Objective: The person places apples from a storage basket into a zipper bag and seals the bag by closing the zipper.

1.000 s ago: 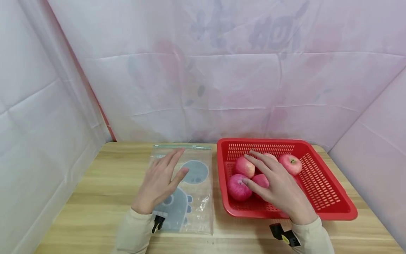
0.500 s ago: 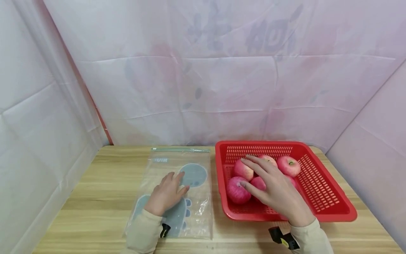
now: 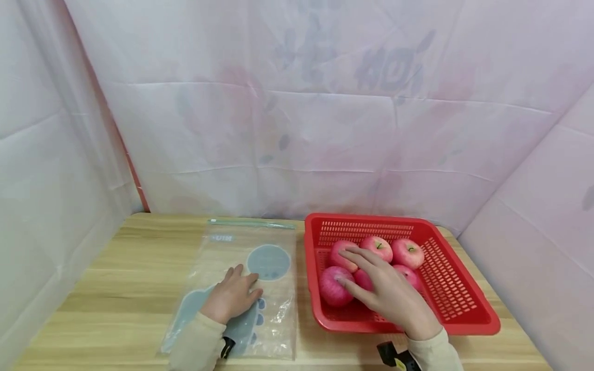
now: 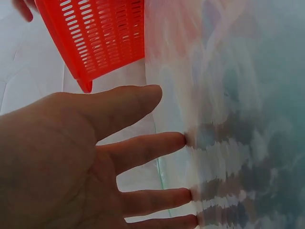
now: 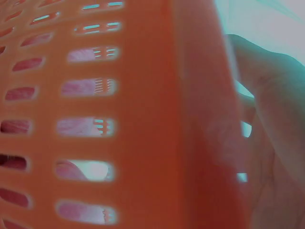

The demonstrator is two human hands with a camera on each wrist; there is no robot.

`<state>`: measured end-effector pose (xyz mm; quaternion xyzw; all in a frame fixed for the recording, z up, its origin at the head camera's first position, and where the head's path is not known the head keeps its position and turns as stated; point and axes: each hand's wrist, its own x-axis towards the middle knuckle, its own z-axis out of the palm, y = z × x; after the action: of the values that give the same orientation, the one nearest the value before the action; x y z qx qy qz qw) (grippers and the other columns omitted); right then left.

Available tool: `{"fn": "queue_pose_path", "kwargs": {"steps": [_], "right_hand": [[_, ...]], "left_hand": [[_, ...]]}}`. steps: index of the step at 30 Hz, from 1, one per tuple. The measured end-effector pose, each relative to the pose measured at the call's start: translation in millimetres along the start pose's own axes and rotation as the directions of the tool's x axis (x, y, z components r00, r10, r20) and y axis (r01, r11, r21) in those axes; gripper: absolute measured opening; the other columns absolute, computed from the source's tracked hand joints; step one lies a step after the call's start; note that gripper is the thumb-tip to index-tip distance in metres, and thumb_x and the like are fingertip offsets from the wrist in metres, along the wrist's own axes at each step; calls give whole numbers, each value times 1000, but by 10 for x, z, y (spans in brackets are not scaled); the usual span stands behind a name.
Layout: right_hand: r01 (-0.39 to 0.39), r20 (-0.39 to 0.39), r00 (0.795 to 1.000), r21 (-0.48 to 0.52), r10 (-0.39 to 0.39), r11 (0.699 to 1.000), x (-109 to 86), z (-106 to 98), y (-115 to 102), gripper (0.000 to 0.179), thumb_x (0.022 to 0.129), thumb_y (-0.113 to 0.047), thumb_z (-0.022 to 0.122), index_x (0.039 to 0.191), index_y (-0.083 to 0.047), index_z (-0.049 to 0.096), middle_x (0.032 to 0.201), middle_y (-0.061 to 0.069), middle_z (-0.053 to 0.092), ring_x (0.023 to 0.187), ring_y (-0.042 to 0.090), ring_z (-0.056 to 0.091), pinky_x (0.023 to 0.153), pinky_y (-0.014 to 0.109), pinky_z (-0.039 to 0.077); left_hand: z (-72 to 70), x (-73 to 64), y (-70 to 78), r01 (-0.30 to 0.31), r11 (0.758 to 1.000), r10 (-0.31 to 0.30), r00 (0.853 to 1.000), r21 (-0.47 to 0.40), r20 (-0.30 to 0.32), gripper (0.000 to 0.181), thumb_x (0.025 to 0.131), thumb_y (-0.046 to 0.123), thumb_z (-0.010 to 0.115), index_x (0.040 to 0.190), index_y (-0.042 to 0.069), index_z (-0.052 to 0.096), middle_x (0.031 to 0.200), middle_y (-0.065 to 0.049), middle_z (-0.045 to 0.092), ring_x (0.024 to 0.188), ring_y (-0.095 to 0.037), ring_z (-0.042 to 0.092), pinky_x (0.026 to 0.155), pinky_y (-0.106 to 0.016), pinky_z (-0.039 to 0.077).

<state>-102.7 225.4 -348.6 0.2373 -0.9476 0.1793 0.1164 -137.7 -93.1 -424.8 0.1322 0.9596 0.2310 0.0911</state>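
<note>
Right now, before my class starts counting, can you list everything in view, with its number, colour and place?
apples: at least six, pink to red, inside the basket; the right hand may hide more
basket: one, red, on the table, right of the bag
bag: one, clear with blue-grey prints and a green top strip, lying on the table
table: one, light wood, under bag and basket
sheeting: number of pieces unclear, whitish with pink and grey patches, behind the table and at both sides
wrist devices: two, black, one at each wrist
sleeves: two, beige, at the lower edge
left hand: one, fingertips on the bag
right hand: one, over the apples
</note>
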Motion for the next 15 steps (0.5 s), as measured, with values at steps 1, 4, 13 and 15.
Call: {"fn": "queue_pose_path", "kwargs": {"steps": [1,4,13,15], "right_hand": [[-1,1,1000,4,1,1000,3,11,-1,49,94,-36,75,139,-22,63,141,-1,62,131,20,57,99,45,56],[-8,10,1000,9,8,1000,-3,23,5,46,95,-36,74,138,-21,64,139,-2,62,130,21,58,98,45,56],[0,20,1000,7,0,1000,-8,21,54,48,96,-37,73,139,-19,63,137,-1,64,130,24,58,98,48,56],[-6,23,1000,7,6,1000,2,18,69,49,95,-37,73,139,-19,63,138,-1,64,130,24,58,98,48,56]], "left_hand": [[-2,-5,-9,-1,1000,1,1000,-1,2,41,96,29,71,130,6,68,135,-29,53,133,-58,43,90,-68,53],[-20,-21,-19,-8,1000,8,1000,-14,5,37,97,28,70,126,5,71,130,-27,56,131,-58,46,91,-66,54],[-132,-73,-5,49,998,-50,999,34,16,26,98,29,68,108,7,76,108,-16,62,100,-35,61,82,-69,52],[-151,-66,26,48,997,-48,999,59,5,31,98,31,68,116,6,72,109,-18,62,98,-36,62,83,-68,53]]}}
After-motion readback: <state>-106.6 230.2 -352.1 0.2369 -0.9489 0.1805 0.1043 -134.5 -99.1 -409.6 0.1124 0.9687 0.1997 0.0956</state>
